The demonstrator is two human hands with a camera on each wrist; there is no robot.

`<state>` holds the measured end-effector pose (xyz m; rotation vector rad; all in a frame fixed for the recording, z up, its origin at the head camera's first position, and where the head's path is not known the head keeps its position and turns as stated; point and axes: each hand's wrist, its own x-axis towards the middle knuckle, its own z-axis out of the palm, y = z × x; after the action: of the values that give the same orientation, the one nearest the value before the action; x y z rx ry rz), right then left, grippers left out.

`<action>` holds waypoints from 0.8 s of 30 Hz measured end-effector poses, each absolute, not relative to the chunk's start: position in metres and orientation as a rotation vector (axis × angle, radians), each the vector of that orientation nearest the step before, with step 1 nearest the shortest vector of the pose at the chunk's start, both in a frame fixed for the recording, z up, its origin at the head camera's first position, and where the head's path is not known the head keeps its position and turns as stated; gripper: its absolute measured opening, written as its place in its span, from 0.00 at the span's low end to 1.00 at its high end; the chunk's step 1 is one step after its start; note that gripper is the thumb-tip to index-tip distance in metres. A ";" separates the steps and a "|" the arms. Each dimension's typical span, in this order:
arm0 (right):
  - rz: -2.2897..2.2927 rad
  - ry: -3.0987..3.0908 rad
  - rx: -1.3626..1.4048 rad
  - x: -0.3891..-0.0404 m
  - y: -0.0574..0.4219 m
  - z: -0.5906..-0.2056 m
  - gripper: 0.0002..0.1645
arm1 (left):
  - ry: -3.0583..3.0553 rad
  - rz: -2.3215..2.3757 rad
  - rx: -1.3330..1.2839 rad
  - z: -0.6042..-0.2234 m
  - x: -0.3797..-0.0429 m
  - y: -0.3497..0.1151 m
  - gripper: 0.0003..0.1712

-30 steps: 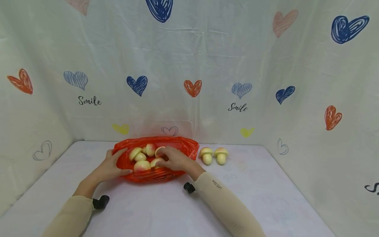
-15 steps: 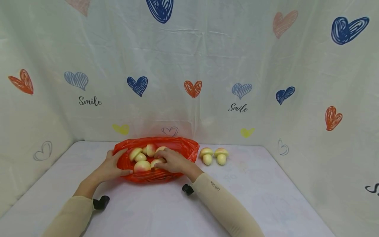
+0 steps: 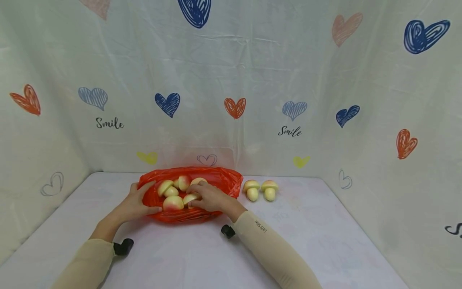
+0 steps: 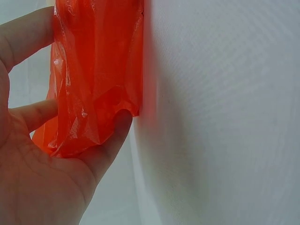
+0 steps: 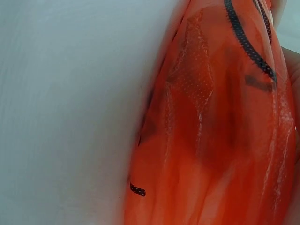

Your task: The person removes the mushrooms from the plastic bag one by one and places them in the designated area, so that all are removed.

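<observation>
While the left hand [image 3: 131, 206] grips one end of a crinkled red plastic bag [image 3: 180, 217] near the far edge of the white surface [image 3: 173, 257], the right hand [image 3: 209, 197] curls its thumb and fingers round a pale-yellow, round-capped mushroom [image 3: 189, 198] inside; two matching mushrooms [image 3: 251, 188] sit beside the bag, towards the far right corner.

Free lane between forearms [image 3: 84, 263] over table [image 3: 173, 261]; red bag [image 3: 177, 217] blocks far end.

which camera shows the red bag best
The head view: it shows the bag and its open mouth. Left wrist shows one end at the left hand; right wrist, a side with black marks.
</observation>
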<state>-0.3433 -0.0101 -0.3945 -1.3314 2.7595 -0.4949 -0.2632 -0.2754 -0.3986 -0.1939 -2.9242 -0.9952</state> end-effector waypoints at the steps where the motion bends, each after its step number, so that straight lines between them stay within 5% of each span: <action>1: -0.496 2.757 -1.334 -0.343 -0.010 -0.394 0.25 | -2.928 -1.000 -0.186 -0.399 -0.263 -0.275 0.56; 24: -0.705 2.789 -1.261 -0.342 -0.010 -0.396 0.28 | -2.927 -1.017 -0.174 -0.402 -0.265 -0.275 0.57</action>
<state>-0.3417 -0.0097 -0.3956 -1.2614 2.7892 -0.7050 -0.2649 -0.2755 -0.4019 -0.1744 -2.9267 -1.0170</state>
